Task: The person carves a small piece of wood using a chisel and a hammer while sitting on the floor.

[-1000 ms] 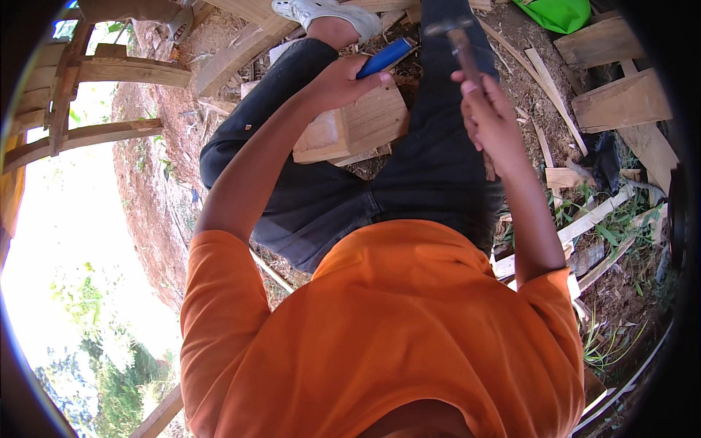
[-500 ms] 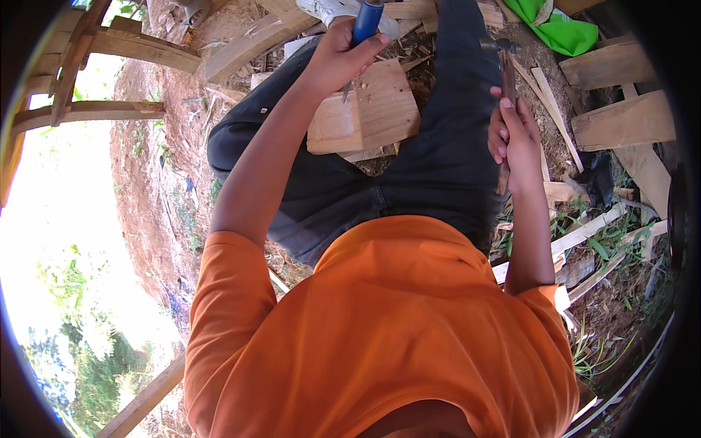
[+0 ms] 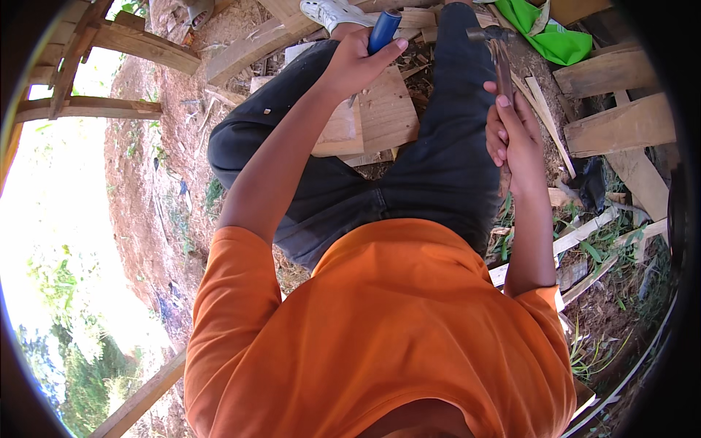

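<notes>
My left hand [image 3: 354, 64] is closed round the blue handle of a chisel [image 3: 385, 32], holding it tilted above a pale wooden block [image 3: 391, 109] between my legs. Only a bit of the blade shows below the hand, against the block; whether its tip touches the wood I cannot tell. To the right, beside my right leg, my right hand [image 3: 520, 139] grips the wooden handle of a hammer [image 3: 503, 71]. The hammer's dark metal head points away from me, and the handle looks splintered just below it.
Planks [image 3: 621, 124] lie stacked at the right, with thin offcuts [image 3: 584, 233] on the grass nearer me. A bright green bag [image 3: 558, 42] rests at the far right. Wooden framing [image 3: 87, 109] stands at the left beside bare reddish soil [image 3: 139, 190].
My left hand and the chisel have shifted a little to the right and nearer, the handle leaning more to the right. The hammer head has moved slightly left and away.
</notes>
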### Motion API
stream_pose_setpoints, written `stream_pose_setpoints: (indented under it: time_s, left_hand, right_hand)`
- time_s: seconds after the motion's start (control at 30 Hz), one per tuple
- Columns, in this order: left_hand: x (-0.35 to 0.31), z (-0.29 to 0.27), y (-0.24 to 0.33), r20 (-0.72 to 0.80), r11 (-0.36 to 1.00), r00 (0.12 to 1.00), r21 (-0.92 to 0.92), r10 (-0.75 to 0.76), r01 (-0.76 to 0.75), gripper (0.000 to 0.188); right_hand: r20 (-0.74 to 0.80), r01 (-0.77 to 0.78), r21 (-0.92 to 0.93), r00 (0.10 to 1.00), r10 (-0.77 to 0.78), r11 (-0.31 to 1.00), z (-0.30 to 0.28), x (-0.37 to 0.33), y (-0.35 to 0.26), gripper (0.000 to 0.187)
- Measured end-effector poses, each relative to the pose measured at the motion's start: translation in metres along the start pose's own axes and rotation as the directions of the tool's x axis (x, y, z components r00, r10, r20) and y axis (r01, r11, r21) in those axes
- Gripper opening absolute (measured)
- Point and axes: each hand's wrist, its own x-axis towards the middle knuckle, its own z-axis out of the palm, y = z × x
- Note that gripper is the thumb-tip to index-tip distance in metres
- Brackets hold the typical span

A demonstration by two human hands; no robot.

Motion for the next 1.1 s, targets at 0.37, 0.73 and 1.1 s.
stream_pose_setpoints:
  time_s: [0.37, 0.73, 1.1]
  left_hand:
    - [-0.001, 0.000, -0.004, 0.018, 0.999, 0.999, -0.003, -0.044, 0.044, 0.047]
    - [-0.001, 0.007, 0.002, 0.024, 0.988, 0.997, 0.135, 0.077, -0.080, 0.048]
    - [0.001, 0.013, 0.008, 0.004, 0.977, 0.998, 0.204, 0.069, -0.069, 0.045]
  right_hand:
    - [0.005, 0.198, -0.030, 0.980, -0.198, 0.980, 0.021, 0.018, -0.019, 0.036]
    - [-0.030, 0.354, -0.034, 0.934, -0.355, 0.935, 0.026, 0.030, -0.029, 0.040]
    - [0.159, 0.271, -0.223, 0.958, -0.240, 0.936, 0.021, 0.040, -0.012, 0.032]
